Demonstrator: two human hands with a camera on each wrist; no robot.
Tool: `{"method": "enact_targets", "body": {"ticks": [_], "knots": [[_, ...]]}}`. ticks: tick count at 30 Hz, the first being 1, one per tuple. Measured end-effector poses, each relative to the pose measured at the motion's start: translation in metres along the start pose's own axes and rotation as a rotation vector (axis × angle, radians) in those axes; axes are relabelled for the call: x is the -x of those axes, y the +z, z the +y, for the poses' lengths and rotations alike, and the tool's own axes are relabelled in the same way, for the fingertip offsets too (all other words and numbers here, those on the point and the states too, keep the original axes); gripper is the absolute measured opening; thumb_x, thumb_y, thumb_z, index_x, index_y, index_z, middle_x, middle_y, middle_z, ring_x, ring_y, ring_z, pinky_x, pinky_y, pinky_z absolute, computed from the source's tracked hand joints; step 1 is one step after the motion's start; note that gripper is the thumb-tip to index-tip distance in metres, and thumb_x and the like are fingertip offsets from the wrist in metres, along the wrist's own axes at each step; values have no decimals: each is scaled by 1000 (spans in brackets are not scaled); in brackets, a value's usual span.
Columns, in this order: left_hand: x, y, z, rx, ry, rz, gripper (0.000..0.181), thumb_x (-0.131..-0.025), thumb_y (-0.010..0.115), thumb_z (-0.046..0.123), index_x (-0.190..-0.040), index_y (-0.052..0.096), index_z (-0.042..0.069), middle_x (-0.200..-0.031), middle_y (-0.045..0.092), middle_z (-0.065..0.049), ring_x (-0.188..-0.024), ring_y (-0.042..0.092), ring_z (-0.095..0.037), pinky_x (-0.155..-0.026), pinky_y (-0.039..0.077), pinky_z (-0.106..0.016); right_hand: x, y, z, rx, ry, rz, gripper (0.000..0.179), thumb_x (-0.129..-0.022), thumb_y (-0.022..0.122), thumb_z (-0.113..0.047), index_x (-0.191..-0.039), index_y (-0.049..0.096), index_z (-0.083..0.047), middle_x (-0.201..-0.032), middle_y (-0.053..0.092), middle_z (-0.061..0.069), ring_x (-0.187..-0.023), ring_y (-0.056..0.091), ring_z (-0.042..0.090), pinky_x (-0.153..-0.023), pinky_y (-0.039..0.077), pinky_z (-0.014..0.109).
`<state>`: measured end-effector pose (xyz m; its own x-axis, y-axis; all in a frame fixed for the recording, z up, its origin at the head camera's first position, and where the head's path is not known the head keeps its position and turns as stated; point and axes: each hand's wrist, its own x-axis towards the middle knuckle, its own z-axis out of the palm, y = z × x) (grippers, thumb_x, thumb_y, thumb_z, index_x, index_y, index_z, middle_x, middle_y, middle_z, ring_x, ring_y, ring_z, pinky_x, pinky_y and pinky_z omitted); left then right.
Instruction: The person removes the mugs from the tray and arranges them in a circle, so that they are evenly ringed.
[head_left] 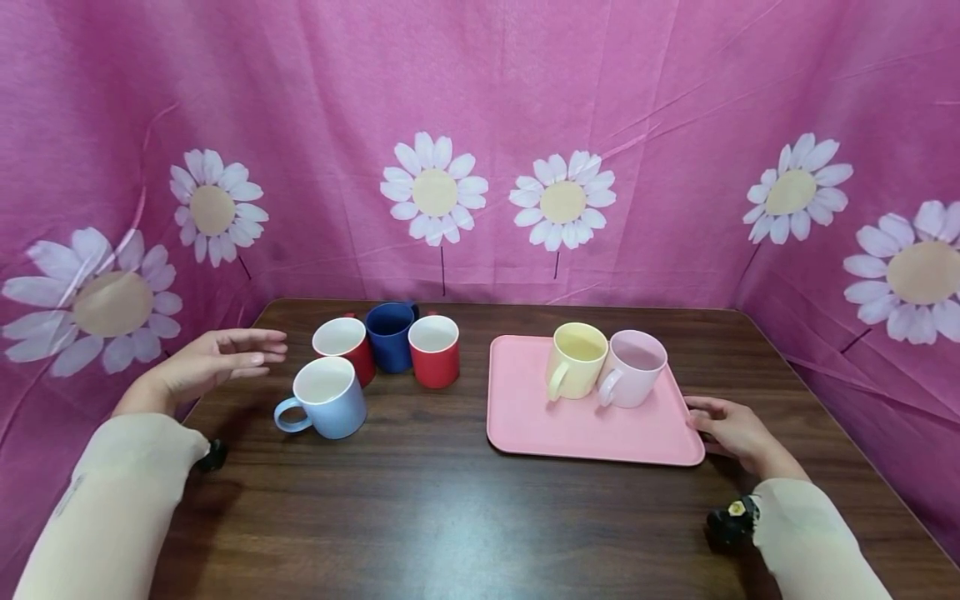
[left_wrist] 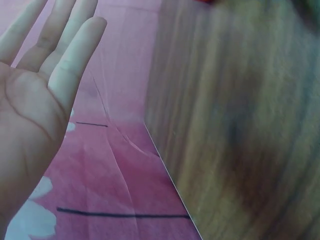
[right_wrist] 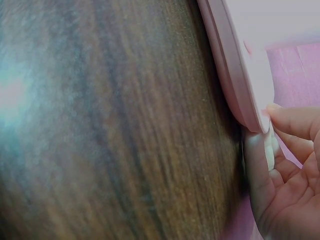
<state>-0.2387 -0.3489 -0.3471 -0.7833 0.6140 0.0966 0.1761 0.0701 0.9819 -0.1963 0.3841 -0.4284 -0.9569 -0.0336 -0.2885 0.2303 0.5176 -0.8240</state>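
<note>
Pink tray (head_left: 540, 425) right of centre on the worktop (head_left: 420, 517), under a yellow mug (head_left: 581, 371) and a pale pink mug (head_left: 633, 375). Pinched at the right rim by thumb and fingers of the right hand (head_left: 735, 432). Near four more mugs (head_left: 337, 408) at left, an empty left hand (head_left: 213, 364) with loosely extended fingers.

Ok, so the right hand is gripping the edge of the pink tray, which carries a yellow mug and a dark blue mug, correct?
The second mug's colour is wrong: the head view shows a pale pink mug beside the yellow mug. The right hand does grip the edge of the pink tray.
</note>
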Motion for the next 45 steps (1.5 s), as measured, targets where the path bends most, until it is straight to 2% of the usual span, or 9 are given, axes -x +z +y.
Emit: {"method": "enact_targets", "body": {"ticks": [3, 6, 11, 19, 25, 29, 33, 37, 45], "knots": [[-9, 1, 6, -3, 14, 14, 41, -97, 41, -10, -130, 57, 8, -121, 63, -5, -112, 59, -17, -89, 48, -32, 0, 0, 1, 2, -4, -2, 53, -99, 52, -16, -138, 33, 14, -119, 58, 27, -99, 61, 25, -82, 52, 46], [-19, 5, 14, -20, 2, 45, 38, -96, 44, -8, -128, 58, 8, -119, 64, -5, -111, 60, -17, -89, 49, -33, 0, 0, 2, 0, -12, -2, 53, -99, 52, -15, -138, 33, 15, -118, 58, 27, -99, 61, 25, -81, 52, 45], [-42, 16, 27, -118, -63, 122, 32, -96, 50, 0, -126, 59, 9, -115, 65, -1, -107, 62, -18, -87, 50, -33, 1, 1, 3, -6, -25, -4, 52, -98, 52, -14, -137, 33, 16, -116, 60, 25, -97, 61, 23, -80, 53, 45], [-85, 38, 41, -231, -106, 151, 44, -94, 58, 9, -134, 47, -7, -120, 62, -7, -110, 60, -26, -89, 48, -39, 0, 1, 5, -16, -23, -4, 53, -98, 52, -15, -137, 33, 16, -118, 58, 27, -97, 61, 23, -80, 53, 44], [-114, 57, 47, -226, -122, 131, 48, -93, 62, 13, -134, 47, -8, -128, 56, -21, -111, 59, -26, -94, 45, -43, -1, 1, 6, -38, -35, -20, 53, -98, 52, -14, -137, 32, 16, -116, 60, 22, -95, 61, 15, -80, 53, 41], [-133, 70, 51, -230, -104, 99, 47, -93, 61, 12, -133, 48, -8, -129, 52, -27, -113, 56, -34, -93, 45, -44, -1, 0, 6, -39, -37, -26, 53, -98, 52, -14, -137, 31, 17, -116, 60, 22, -95, 60, 15, -80, 53, 41], [-150, 85, 54, -202, -99, 63, 45, -93, 61, 9, -133, 49, -7, -129, 52, -27, -113, 56, -34, -92, 46, -45, 0, 0, 5, -38, -40, -25, 54, -98, 52, -14, -137, 31, 17, -117, 59, 24, -96, 60, 16, -80, 53, 42], [-167, 103, 55, -188, -96, 33, 42, -92, 62, 8, -131, 53, -5, -125, 57, -21, -112, 57, -32, -92, 46, -47, 0, 0, 5, -44, -48, -27, 54, -98, 52, -14, -137, 31, 17, -117, 59, 23, -95, 60, 15, -80, 53, 42], [-196, 140, 45, -175, -83, -36, 40, -90, 62, 9, -127, 56, -5, -120, 62, -18, -111, 58, -32, -90, 48, -47, 0, 0, 6, -56, -65, -31, 54, -98, 52, -13, -137, 30, 17, -116, 61, 22, -93, 60, 12, -80, 53, 42]]}}
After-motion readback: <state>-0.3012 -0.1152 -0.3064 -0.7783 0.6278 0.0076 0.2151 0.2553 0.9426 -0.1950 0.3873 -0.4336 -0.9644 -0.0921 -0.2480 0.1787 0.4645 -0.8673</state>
